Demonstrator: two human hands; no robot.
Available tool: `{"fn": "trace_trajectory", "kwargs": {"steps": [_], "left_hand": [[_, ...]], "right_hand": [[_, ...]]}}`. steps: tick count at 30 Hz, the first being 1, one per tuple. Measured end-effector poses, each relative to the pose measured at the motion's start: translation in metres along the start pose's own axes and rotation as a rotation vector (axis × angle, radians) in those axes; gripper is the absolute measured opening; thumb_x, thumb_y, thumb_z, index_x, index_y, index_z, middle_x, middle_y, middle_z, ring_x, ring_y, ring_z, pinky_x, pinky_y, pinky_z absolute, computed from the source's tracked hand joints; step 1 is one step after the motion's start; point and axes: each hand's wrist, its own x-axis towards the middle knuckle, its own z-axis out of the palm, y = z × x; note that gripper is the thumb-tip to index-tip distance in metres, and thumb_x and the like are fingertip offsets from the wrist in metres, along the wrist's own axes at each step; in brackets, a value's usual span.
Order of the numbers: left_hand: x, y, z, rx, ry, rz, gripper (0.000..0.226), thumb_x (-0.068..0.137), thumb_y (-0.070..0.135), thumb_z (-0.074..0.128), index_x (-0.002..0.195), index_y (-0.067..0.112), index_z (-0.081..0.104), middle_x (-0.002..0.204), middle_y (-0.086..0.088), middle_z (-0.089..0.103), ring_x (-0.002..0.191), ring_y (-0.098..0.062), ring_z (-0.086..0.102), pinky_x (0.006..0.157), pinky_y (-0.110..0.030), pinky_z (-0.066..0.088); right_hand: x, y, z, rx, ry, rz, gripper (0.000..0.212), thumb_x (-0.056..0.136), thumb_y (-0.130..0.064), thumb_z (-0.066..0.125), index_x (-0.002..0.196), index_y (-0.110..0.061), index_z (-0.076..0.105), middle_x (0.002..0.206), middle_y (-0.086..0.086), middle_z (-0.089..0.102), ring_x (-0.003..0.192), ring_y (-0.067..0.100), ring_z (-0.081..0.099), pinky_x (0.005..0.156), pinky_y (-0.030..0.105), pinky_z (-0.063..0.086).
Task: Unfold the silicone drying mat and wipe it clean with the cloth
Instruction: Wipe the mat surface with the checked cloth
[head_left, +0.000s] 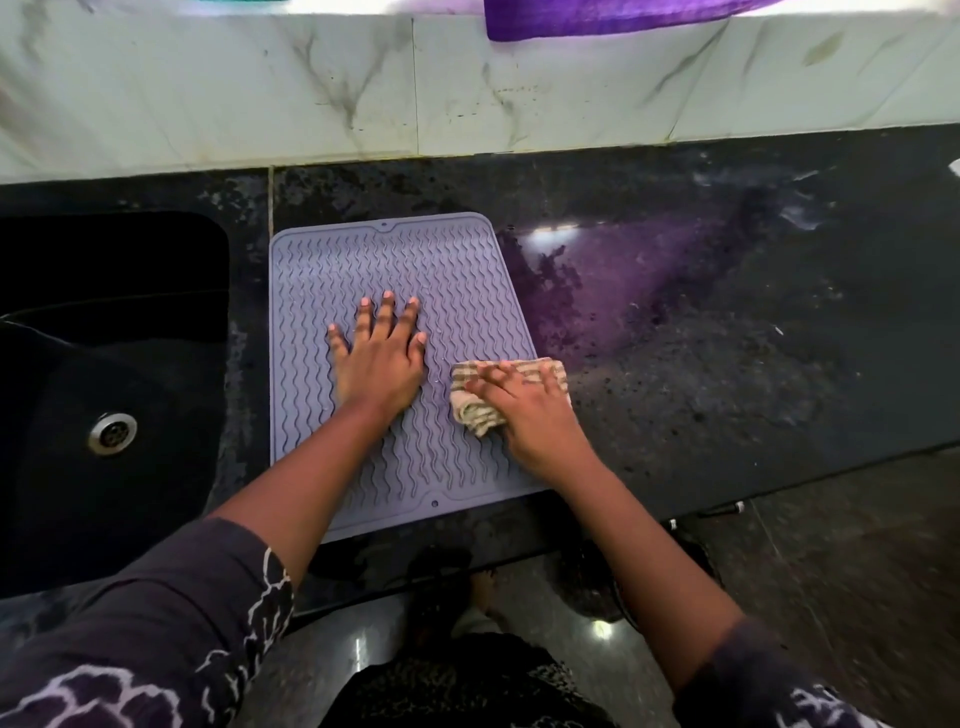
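The lavender silicone drying mat (363, 260) lies fully flat on the dark counter, its wavy ribs facing up. My left hand (382, 358) presses palm-down on the mat's middle with fingers spread. My right hand (524, 410) rests on a bunched beige checked cloth (470, 402) at the mat's right edge, fingers laid over it. Part of the cloth sticks out toward the counter on the right.
A black sink (104, 364) with a metal drain (111, 432) sits just left of the mat. A white marble backsplash (467, 83) runs behind. The dark granite counter (727, 338) stretches right, and its front edge is close below the mat. A purple cloth (597, 21) hangs at the top.
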Motion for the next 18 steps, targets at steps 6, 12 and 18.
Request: {"fn": "trace_trajectory", "kwargs": {"steps": [6,12,18], "left_hand": [[0.000,0.000,0.000,-0.007,-0.002,-0.004,0.053,0.099,0.046,0.015,0.150,0.036,0.006,0.161,0.003,0.003,0.148,-0.023,-0.003,0.114,-0.057,-0.005],[0.000,0.000,0.000,-0.001,-0.007,-0.005,0.053,0.099,0.047,0.015,0.150,0.036,0.005,0.161,0.003,0.003,0.148,-0.023,-0.003,0.114,-0.058,-0.005],[0.000,-0.001,0.001,0.000,0.006,-0.001,0.054,0.098,0.048,0.014,0.150,0.036,0.005,0.161,0.002,0.003,0.148,-0.023,-0.003,0.114,-0.058,-0.004]], "right_hand": [[-0.075,-0.005,0.024,-0.010,-0.025,-0.021,0.065,0.073,-0.014,0.020,0.133,-0.020,0.046,0.143,0.004,0.045,0.135,0.023,0.036,0.109,0.052,0.009],[-0.077,0.000,0.001,0.016,-0.002,-0.042,0.048,0.081,-0.008,0.050,0.128,-0.018,0.051,0.120,0.006,0.065,0.107,0.022,0.061,0.105,0.047,0.032],[-0.010,0.012,-0.018,-0.070,0.144,-0.013,0.047,0.086,-0.004,0.053,0.132,-0.015,0.047,0.133,0.010,0.055,0.123,0.026,0.050,0.108,0.050,0.025]]}}
